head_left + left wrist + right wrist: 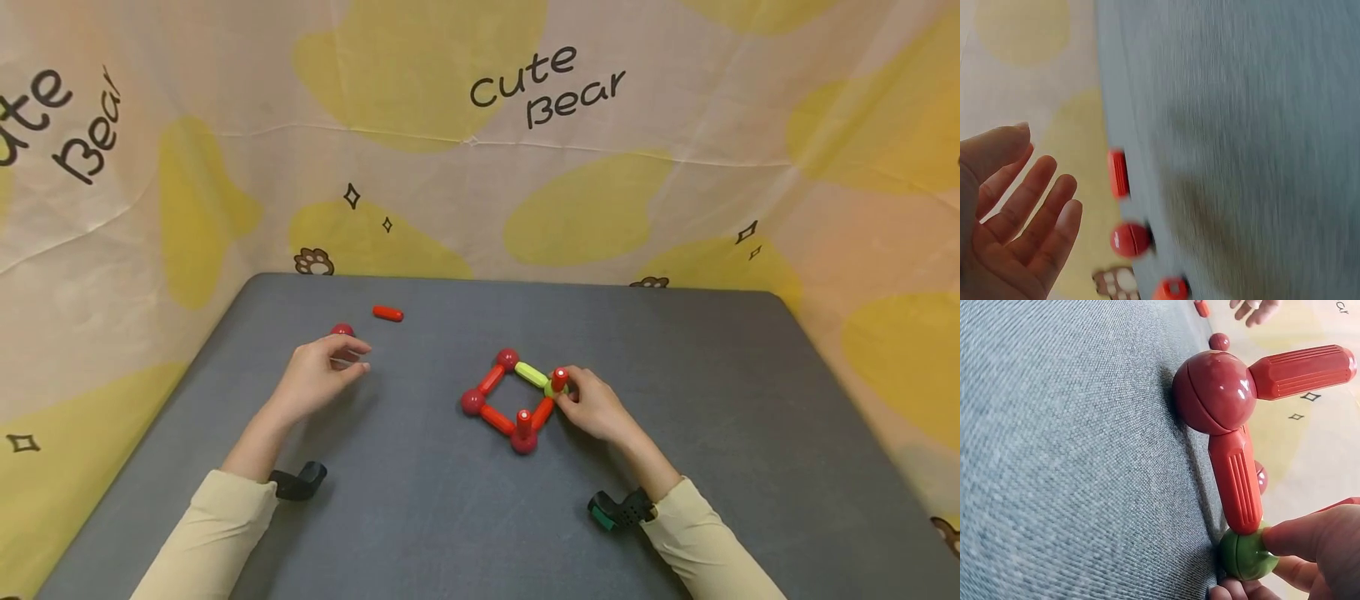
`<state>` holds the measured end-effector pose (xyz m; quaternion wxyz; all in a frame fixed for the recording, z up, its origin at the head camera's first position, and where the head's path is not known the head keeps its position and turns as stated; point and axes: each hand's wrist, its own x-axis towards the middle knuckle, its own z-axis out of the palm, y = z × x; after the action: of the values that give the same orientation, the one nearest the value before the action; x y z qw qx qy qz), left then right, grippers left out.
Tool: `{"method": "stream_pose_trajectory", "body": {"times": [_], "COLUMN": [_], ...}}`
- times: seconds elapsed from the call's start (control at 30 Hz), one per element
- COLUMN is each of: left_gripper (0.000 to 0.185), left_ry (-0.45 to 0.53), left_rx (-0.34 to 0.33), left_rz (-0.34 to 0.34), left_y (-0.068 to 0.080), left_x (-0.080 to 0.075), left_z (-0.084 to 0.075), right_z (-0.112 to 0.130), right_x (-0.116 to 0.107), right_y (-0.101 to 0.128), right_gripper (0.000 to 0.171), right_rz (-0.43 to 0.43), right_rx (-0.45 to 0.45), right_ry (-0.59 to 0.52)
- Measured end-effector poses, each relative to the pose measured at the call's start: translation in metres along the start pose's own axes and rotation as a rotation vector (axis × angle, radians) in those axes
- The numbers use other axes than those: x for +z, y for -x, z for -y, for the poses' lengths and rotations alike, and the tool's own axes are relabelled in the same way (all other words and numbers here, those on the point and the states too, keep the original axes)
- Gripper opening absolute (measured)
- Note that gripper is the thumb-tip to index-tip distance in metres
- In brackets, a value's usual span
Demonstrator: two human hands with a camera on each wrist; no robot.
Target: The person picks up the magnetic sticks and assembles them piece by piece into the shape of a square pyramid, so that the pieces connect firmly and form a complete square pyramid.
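My right hand (596, 407) pinches the green ball (1247, 553) at the right corner of a four-sided frame of balls and sticks. Red sticks and one yellow-green stick (532, 375) form the frame's sides, with red balls (472, 402) at the other corners. One red stick (523, 423) stands upright on the near red ball (1216, 390); another upright red stick (559, 379) rises from the green ball. Well to the left, my left hand (315, 379) hovers over the table, fingers loosely bent and nothing held. Just beyond it sits a loose red ball (342, 330), partly hidden by the hand.
A loose red stick (387, 313) lies near the far edge of the grey table (420, 500). The left wrist view also shows the end of another red piece (1172, 289). A patterned cloth (450, 192) hangs behind the table and along its sides.
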<state>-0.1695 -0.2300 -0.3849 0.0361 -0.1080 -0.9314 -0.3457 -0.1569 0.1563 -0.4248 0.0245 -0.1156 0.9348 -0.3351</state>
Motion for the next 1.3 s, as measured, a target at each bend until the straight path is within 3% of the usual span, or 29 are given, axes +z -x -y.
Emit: {"method": "stream_pose_trajectory", "body": {"times": [0.23, 0.47, 0.8, 1.0, 1.3], "left_gripper": [0.026, 0.034, 0.029, 0.032, 0.032], "left_ry": [-0.039, -0.029, -0.028, -0.038, -0.095], "left_rx": [-0.096, -0.116, -0.117, -0.114, -0.137], "left_rz": [-0.087, -0.055, -0.026, -0.018, 0.046], "left_y": [0.002, 0.007, 0.008, 0.008, 0.008], "left_x": [-0.024, -0.033, -0.029, -0.027, -0.023], "left_z": [0.028, 0.051, 0.082, 0.089, 0.088], "right_z": [-0.001, 0.000, 0.000, -0.002, -0.002], "right_x": [0.000, 0.002, 0.003, 0.004, 0.003], "right_y": [0.000, -0.001, 0.001, 0.001, 0.002], "right_gripper": [0.024, 0.028, 0.025, 0.025, 0.024], "right_rz": [-0.003, 0.007, -0.016, -0.021, -0.028], "right_rx": [-0.003, 0.018, -0.006, -0.007, -0.009], "right_ry": [0.001, -0.009, -0.004, 0.001, 0.003]}}
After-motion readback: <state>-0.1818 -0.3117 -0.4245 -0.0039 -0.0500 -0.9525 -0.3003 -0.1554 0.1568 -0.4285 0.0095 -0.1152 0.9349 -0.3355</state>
